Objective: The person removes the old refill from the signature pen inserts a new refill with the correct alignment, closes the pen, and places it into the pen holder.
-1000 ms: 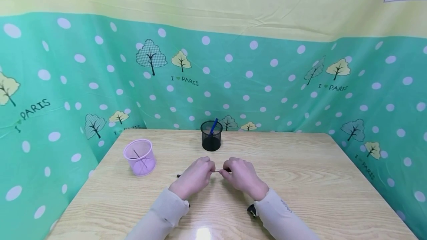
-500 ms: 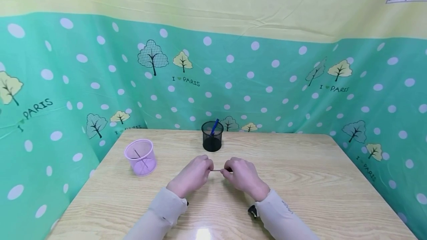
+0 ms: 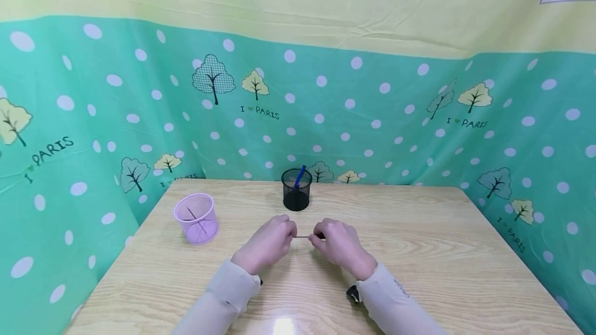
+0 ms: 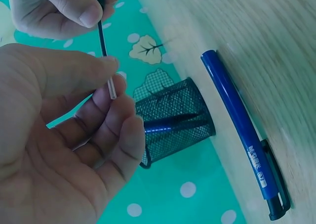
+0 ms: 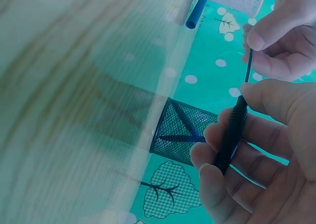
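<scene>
Between finger and thumb, my left hand (image 3: 267, 244) pinches the end of a thin pen refill (image 4: 103, 41); its clear tip pokes past the fingertips in the left wrist view. My right hand (image 3: 343, 247) holds a black ribbed pen barrel (image 5: 232, 135), its fingers curled round it, and the refill runs out of this barrel towards the left hand. Both hands are raised above the table, a short gap apart. A blue clip piece of a pen (image 4: 239, 130) lies on the table beside the left hand; the left forearm or hand hides it in the head view.
Behind the hands stands a black mesh pen holder (image 3: 296, 201) with a blue pen (image 3: 299, 176) leaning in it. A lilac cup (image 3: 200, 231) with thin dark sticks inside is at the left. A polka-dot curtain (image 3: 321, 102) hangs behind the wooden table (image 3: 419, 252).
My left hand has drawn slightly left, away from the right hand, and a longer stretch of refill shows between them. The right hand has hardly moved.
</scene>
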A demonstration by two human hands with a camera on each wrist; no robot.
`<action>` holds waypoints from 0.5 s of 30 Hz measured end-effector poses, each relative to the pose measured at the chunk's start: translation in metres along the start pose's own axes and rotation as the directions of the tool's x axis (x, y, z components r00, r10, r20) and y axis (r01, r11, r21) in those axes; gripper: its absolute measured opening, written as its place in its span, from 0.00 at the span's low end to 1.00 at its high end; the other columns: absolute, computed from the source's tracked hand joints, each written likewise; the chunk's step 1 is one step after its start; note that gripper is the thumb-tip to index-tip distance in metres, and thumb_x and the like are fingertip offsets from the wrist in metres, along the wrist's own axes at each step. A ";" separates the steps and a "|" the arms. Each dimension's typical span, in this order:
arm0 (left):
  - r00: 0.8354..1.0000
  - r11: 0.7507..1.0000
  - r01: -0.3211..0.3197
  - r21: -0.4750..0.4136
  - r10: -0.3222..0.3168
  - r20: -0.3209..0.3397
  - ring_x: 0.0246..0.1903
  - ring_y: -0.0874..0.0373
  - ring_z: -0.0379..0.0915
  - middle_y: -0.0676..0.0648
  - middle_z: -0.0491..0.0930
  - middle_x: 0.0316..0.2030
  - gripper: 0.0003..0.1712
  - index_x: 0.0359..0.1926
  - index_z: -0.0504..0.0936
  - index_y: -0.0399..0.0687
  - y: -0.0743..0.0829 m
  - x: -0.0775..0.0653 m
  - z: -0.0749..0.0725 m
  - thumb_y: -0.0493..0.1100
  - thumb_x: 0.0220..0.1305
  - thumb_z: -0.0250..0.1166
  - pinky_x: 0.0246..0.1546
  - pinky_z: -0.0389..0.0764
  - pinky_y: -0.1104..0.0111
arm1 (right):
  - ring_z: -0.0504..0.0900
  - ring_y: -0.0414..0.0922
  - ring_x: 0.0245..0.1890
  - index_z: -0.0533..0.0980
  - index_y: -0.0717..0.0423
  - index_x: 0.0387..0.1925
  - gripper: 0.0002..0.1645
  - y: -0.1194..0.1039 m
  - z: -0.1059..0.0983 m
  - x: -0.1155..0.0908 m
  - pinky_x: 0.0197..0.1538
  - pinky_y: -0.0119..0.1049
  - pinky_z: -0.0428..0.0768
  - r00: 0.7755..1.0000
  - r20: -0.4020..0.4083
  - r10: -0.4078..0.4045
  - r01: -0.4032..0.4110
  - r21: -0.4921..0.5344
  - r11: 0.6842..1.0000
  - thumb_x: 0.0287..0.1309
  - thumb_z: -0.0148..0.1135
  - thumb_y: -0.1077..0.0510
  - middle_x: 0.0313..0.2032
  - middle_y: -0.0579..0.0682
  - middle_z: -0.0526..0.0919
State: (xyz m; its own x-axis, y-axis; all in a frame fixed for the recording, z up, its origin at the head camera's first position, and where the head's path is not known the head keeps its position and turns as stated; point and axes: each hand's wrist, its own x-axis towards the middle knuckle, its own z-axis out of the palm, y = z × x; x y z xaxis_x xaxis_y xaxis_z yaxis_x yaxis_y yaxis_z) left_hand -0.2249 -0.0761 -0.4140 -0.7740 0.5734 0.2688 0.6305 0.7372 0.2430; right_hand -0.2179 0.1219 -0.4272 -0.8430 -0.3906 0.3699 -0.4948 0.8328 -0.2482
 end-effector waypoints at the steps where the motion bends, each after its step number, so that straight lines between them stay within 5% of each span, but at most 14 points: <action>1: 1.000 1.000 -0.004 0.008 0.004 -0.006 0.33 0.61 0.70 0.55 0.72 0.29 0.06 0.33 0.81 0.47 0.000 0.000 0.001 0.35 0.54 0.60 0.36 0.74 0.70 | 0.68 0.31 0.19 0.78 0.41 0.23 0.07 0.000 0.000 0.000 0.21 0.28 0.67 1.000 0.000 -0.001 0.001 0.000 1.000 0.52 0.60 0.48 0.22 0.34 0.72; 15: 0.999 0.999 -0.035 0.036 0.036 -0.013 0.36 0.60 0.71 0.54 0.74 0.33 0.07 0.37 0.81 0.47 0.009 0.002 0.012 0.40 0.56 0.62 0.38 0.74 0.70 | 0.67 0.31 0.18 0.78 0.41 0.23 0.07 0.001 0.005 0.000 0.19 0.28 0.66 1.000 -0.005 -0.019 0.019 -0.009 1.000 0.51 0.60 0.47 0.21 0.35 0.72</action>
State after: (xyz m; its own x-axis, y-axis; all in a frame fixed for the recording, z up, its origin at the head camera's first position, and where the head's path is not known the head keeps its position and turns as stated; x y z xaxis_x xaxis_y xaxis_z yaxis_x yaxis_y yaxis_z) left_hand -0.2215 -0.0638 -0.4226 -0.7502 0.5946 0.2892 0.6548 0.7289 0.2000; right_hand -0.2196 0.1203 -0.4316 -0.8324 -0.4041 0.3792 -0.5085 0.8290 -0.2329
